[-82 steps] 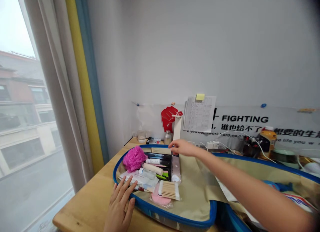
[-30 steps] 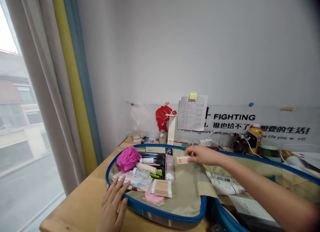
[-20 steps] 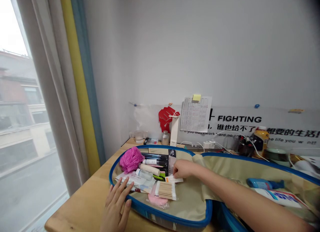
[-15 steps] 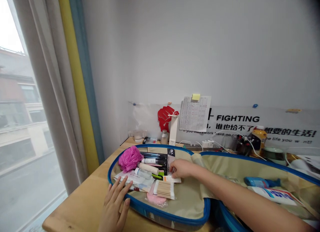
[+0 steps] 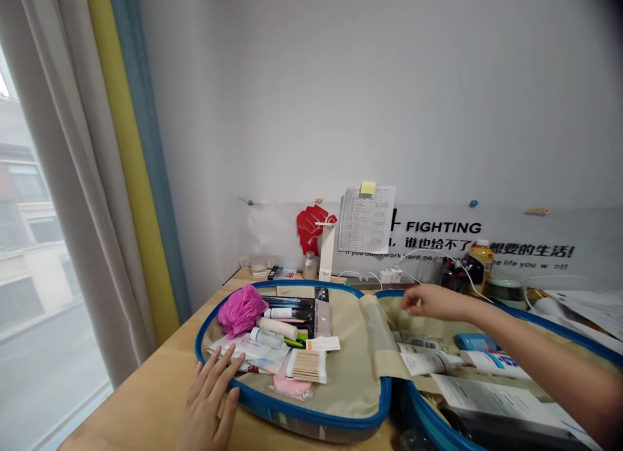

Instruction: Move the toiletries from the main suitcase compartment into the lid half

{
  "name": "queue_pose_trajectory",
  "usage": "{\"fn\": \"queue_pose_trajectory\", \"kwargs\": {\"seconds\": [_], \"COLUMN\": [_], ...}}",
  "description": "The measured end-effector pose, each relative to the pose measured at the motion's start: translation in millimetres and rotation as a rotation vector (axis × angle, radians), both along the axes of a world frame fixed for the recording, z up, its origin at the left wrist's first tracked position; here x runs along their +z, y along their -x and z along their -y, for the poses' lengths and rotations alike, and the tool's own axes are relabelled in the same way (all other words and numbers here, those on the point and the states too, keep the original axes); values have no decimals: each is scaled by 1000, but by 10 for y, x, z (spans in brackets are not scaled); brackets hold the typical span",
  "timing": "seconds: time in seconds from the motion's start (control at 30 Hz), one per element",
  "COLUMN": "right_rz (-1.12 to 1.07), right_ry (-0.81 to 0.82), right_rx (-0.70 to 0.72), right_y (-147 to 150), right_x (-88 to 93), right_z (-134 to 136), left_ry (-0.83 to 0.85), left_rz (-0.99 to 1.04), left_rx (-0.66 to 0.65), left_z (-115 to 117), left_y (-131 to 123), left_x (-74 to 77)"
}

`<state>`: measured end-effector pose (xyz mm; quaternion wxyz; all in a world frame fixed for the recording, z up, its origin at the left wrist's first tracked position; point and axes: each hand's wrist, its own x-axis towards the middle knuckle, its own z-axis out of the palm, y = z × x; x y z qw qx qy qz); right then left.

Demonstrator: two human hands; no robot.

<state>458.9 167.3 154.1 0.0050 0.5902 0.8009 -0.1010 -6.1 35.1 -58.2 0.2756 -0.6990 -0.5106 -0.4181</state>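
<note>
My left hand (image 5: pixel 207 402) lies flat, fingers spread, on the front left rim of an open blue-edged beige case (image 5: pixel 341 417) on a wooden desk. My right hand (image 5: pixel 429 300) hovers over the case's right half with fingers loosely curled; nothing shows in it. A small white and orange box (image 5: pixel 323 343) lies in the left half beside a pack of cotton swabs (image 5: pixel 307 365), a pink bath pouf (image 5: pixel 240 309) and several tubes (image 5: pixel 276 328). The right half holds tubes (image 5: pixel 491 363) and papers (image 5: pixel 491 398).
Along the wall stand a white lamp post (image 5: pixel 326 252), a power strip (image 5: pixel 390 276) with cables, an orange-capped bottle (image 5: pixel 479 257) and a green jar (image 5: pixel 505 290). A "FIGHTING" banner (image 5: pixel 442 228) hangs behind. Curtains (image 5: pixel 117 178) and a window are at the left.
My right hand set the white and orange box down in the left half, let go, and moved right over the case's other half. The left hand stayed on the rim.
</note>
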Motion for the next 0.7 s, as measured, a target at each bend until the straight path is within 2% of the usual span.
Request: {"fn": "queue_pose_trajectory", "kwargs": {"seconds": [0.1,0.23,0.53,0.7], "right_rz": [35,42,45,12], "right_ry": [89,115,128,106], "right_rx": [-40,-56,-27,-77], "right_y": [-265,-324,-272,-367], "right_x": [-288,-578,-632,-618], "right_z": [227,390,339,329], "left_ry": [12,18,5,-5], "left_rz": [15,25,-2,-10], "left_rx": [8,5,-6,6], "left_z": [-4,-6,7,-17], "left_y": [6,11,-12,-2], "left_x": [-6,-9,34,3]}}
